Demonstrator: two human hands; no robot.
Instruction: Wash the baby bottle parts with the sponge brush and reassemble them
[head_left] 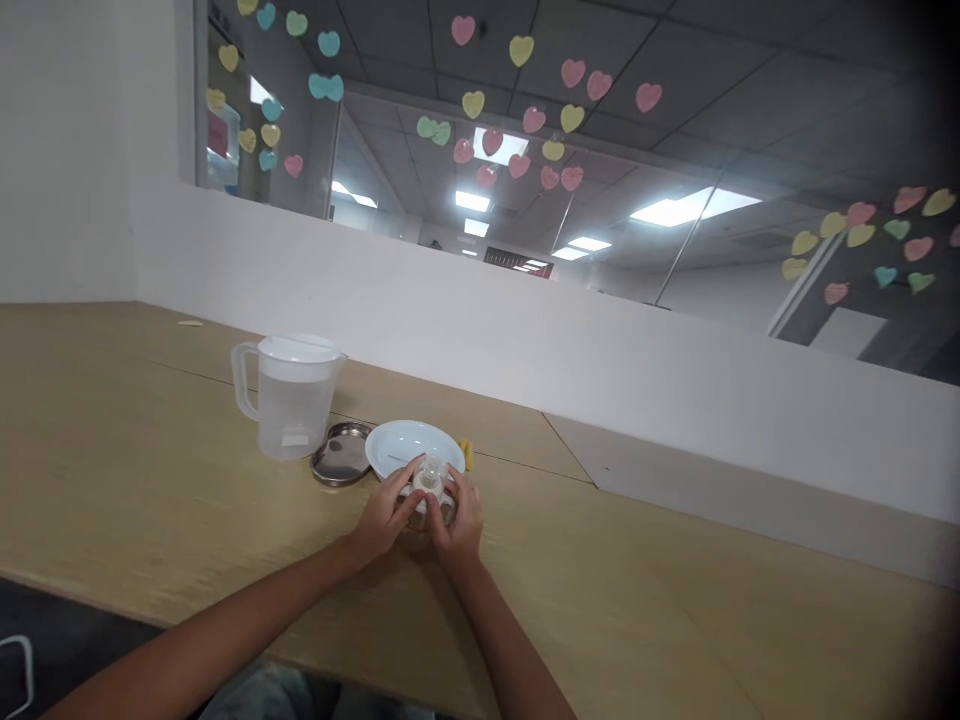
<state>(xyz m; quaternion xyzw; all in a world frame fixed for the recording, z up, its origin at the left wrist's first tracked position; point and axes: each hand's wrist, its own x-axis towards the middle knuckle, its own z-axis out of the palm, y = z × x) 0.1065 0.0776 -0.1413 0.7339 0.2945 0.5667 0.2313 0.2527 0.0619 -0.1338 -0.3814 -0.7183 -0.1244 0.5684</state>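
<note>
Between both hands is a baby bottle with a clear domed top, a white collar and side handles. My left hand is closed round its left side, thumb against the collar. From the right, my right hand grips it the same way, so the two thumbs nearly meet at the front. Fingers cover much of the bottle's body. Just behind it lies a pale blue-white plate, partly hidden by the hands and the bottle.
A round metal dish sits left of the plate. Farther left stands a lidded clear plastic pitcher with liquid. A small yellow item shows behind the plate's right edge. The wooden table meets a white wall under windows with heart-shaped notes.
</note>
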